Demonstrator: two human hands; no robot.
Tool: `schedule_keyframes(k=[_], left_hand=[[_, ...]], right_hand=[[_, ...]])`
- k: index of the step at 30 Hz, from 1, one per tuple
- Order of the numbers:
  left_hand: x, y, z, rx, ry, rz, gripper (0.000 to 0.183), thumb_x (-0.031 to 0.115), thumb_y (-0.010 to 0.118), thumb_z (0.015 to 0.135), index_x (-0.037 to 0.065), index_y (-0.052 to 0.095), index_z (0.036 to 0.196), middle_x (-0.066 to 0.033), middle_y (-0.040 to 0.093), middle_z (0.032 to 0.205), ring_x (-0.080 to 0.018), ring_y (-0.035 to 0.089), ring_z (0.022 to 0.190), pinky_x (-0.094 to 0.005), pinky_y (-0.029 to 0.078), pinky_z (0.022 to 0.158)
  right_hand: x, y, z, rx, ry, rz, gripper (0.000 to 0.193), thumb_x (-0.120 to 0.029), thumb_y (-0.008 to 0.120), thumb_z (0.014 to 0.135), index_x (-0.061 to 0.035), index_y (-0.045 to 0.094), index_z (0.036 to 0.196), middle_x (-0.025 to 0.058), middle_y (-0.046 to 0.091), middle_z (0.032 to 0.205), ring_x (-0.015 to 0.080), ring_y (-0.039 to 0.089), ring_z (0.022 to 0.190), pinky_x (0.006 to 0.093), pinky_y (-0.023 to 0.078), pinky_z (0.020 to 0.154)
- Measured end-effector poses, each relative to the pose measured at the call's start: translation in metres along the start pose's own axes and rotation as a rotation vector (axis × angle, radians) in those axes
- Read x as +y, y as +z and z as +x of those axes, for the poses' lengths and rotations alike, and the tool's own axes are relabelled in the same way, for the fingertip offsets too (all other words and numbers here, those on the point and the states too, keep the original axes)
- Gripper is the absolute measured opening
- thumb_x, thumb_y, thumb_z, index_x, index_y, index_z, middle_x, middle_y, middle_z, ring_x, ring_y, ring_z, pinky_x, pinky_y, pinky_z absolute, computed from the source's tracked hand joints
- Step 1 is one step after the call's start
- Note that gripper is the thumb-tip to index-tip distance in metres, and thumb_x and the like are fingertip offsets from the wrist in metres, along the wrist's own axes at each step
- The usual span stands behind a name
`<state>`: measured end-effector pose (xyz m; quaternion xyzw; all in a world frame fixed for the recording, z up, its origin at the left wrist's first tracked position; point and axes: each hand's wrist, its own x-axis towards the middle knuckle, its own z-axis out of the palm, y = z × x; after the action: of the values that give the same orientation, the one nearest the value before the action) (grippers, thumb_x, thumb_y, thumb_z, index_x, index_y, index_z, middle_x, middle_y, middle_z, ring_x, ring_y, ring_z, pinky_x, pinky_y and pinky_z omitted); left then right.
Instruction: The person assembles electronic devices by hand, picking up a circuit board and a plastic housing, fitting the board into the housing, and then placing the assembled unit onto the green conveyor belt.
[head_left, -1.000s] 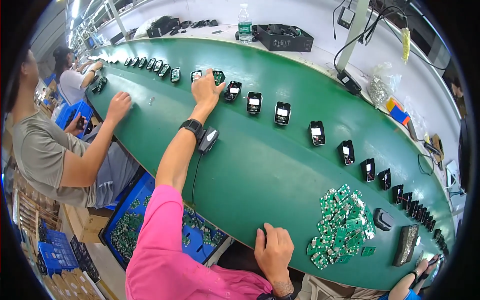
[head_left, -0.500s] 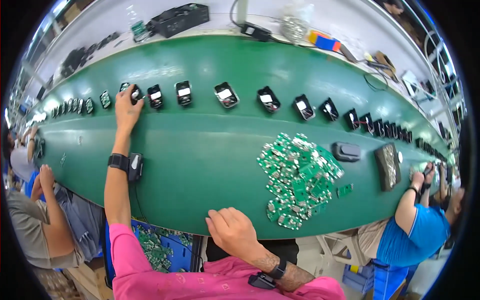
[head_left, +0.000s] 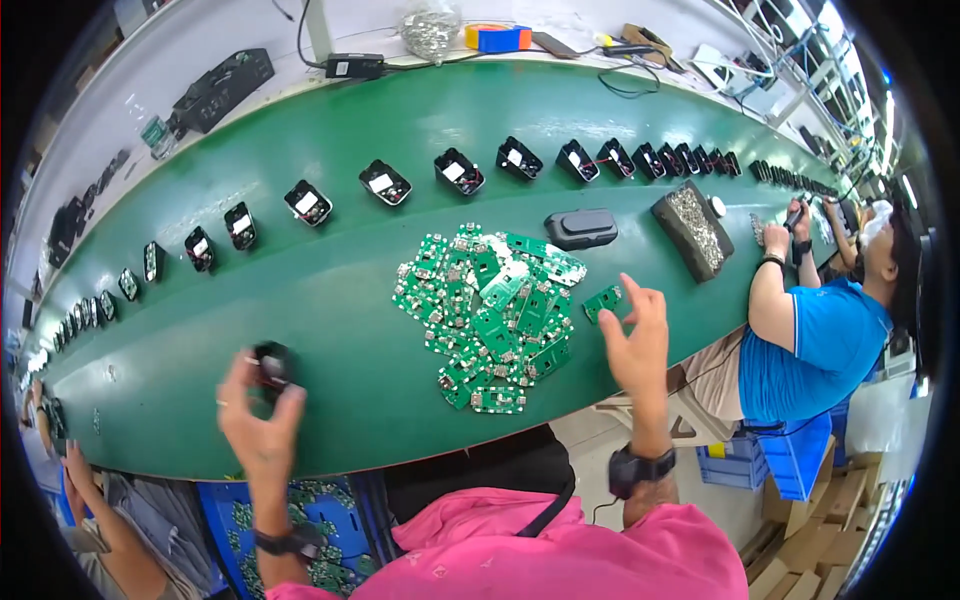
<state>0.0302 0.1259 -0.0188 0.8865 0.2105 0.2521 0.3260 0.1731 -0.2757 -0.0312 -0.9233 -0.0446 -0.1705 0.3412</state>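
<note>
My left hand grips a small black plastic case between thumb and fingers, near the table's front edge; motion blurs it, so its inside cannot be made out. On the right, my right hand is open, thumb and forefinger apart beside a single green circuit board. That board lies on the green table just right of a heap of similar circuit boards. Beyond the heap, a row of open black cases with white labels and wires inside runs across the table.
A closed dark case and a dark block-shaped box lie behind the right hand. A blue bin with more boards sits below the front edge. Co-workers sit at both sides, one in a blue shirt. A back shelf holds a bottle.
The view has turned right. My left hand has brought a black case from the row toward the front edge. My right hand has moved from the front edge to the lone board and opened.
</note>
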Motion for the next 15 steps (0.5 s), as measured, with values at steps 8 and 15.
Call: schedule_keyframes(k=[8,15], left_hand=[[0.039,0.065,-0.064,-0.045,0.153,0.104,0.063,0.025,0.086,0.070,0.007,0.063,0.125,-0.0118,0.061,0.119,-0.0348,0.056,0.108,-0.0460,0.040,0.097],[0.068,0.053,-0.112,0.015,0.451,-0.110,0.050,0.004,0.079,0.076,0.003,0.065,0.124,-0.0150,0.058,0.121,-0.0238,0.065,0.089,-0.0334,0.057,0.077]], right_hand=[[0.048,-0.013,0.030,-0.255,-0.061,-0.003,0.028,-0.014,0.079,0.081,-0.0018,0.062,0.099,0.0042,0.057,0.078,0.0129,0.051,0.066,0.0294,0.043,0.059],[-0.034,-0.023,-0.055,-0.341,0.358,0.637,0.020,-0.002,0.070,0.088,-0.0029,0.059,0.103,-0.0016,0.057,0.067,0.0036,0.050,0.051,0.0179,0.035,0.043]])
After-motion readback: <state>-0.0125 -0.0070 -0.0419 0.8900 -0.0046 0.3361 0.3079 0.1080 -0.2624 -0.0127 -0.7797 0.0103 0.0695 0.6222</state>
